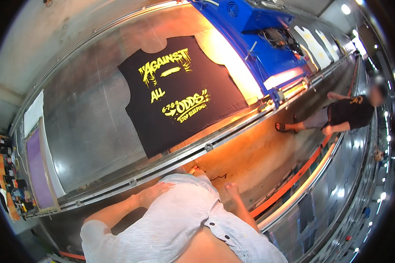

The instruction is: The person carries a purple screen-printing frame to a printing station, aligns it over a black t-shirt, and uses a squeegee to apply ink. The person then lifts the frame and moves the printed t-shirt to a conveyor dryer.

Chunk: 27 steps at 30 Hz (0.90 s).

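A black T-shirt panel (184,101) with yellow graphic lettering lies flat on the long metal table (87,109) in front of me. Against the side of my light grey shirt rests my left hand (159,191), fingers stretched flat and holding nothing. My right hand (232,191) hangs by my other side over the aisle, its fingers curled closed with nothing visible in them. Neither hand touches the black panel. It lies beyond the table's near rail, its right edge lit by an orange glow.
A blue heater machine (254,44) spans the table at the right, glowing beneath. A framed screen with purple mesh (40,166) sits at the left end. Another person (349,111) in a black shirt stands in the aisle at right. A parallel table (311,210) runs behind me.
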Motion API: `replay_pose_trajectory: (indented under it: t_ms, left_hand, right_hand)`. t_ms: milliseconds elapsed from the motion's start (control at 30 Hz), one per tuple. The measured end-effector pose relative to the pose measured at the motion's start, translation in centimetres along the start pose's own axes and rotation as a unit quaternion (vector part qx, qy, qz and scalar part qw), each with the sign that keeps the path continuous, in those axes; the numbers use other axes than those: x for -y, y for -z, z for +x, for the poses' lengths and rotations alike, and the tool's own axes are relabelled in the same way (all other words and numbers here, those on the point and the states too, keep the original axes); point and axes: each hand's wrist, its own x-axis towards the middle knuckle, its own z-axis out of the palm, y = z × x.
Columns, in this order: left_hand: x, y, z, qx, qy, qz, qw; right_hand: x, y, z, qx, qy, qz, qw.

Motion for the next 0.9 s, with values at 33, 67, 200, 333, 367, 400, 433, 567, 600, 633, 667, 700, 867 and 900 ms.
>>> replay_pose_trajectory:
  t_ms: [33, 67, 200, 333, 367, 400, 433, 567, 600, 633, 667, 700, 867, 900]
  left_hand:
    - [1.1, -0.8, 0.5, -0.016, -0.01, -0.016, 1.0]
    - [2.0, -1.4, 0.5, -0.027, -0.014, -0.03, 0.999]
    - [2.6, -2.8, 1.3, -0.088, -0.018, -0.048, 0.995]
    - [1.0, -2.8, 2.8, -0.12, 0.045, -0.044, 0.991]
    - [0.5, -3.0, 3.4, -0.128, 0.062, -0.051, 0.989]
    - [0.3, -3.6, 3.7, -0.152, 0.074, -0.041, 0.985]
    - [-0.1, -4.3, 4.3, -0.175, 0.085, -0.032, 0.98]
    - [-3.3, -7.0, 7.6, -0.244, 0.162, -0.089, 0.952]
    - [-4.0, -7.5, 8.6, -0.257, 0.179, -0.103, 0.944]
    - [-4.9, -8.1, 9.7, -0.263, 0.192, -0.117, 0.938]
    - [-5.5, -9.3, 10.6, -0.274, 0.204, -0.123, 0.932]
    - [-6.3, -10.5, 11.1, -0.285, 0.22, -0.127, 0.924]
    - [-6.1, -17.5, 13.4, -0.362, 0.258, -0.176, 0.878]
    - [-6.1, -18.2, 13.9, -0.369, 0.263, -0.185, 0.872]
  right_hand:
    - [-0.3, -0.3, -1.1, 0.009, 0.043, -0.072, 0.996]
    - [1.3, -0.5, -3.2, 0.02, 0.018, -0.096, 0.995]
    - [7.0, 3.9, -11.8, 0.081, 0.187, -0.155, 0.967]
    - [12.6, 7.1, -10.1, 0.105, 0.387, -0.168, 0.9]
    - [14.1, 7.8, -9.2, 0.104, 0.423, -0.173, 0.883]
    - [15.5, 8.3, -8.3, 0.114, 0.445, -0.172, 0.871]
    - [16.6, 9.1, -7.4, 0.126, 0.461, -0.17, 0.862]
    - [17.1, 12.7, -3.7, 0.271, 0.391, -0.12, 0.872]
    - [16.4, 13.4, -2.5, 0.313, 0.352, -0.098, 0.876]
    - [15.0, 14.3, -1.3, 0.36, 0.245, -0.035, 0.9]
    - [14.1, 14.7, 0.2, 0.398, 0.137, 0.027, 0.907]
    - [12.8, 15.9, 0.7, 0.417, 0.117, 0.035, 0.901]
    - [20.4, 20.4, 1.3, 0.422, 0.377, -0.158, 0.809]
    - [18.8, 20.4, 2.5, 0.394, 0.495, -0.138, 0.762]
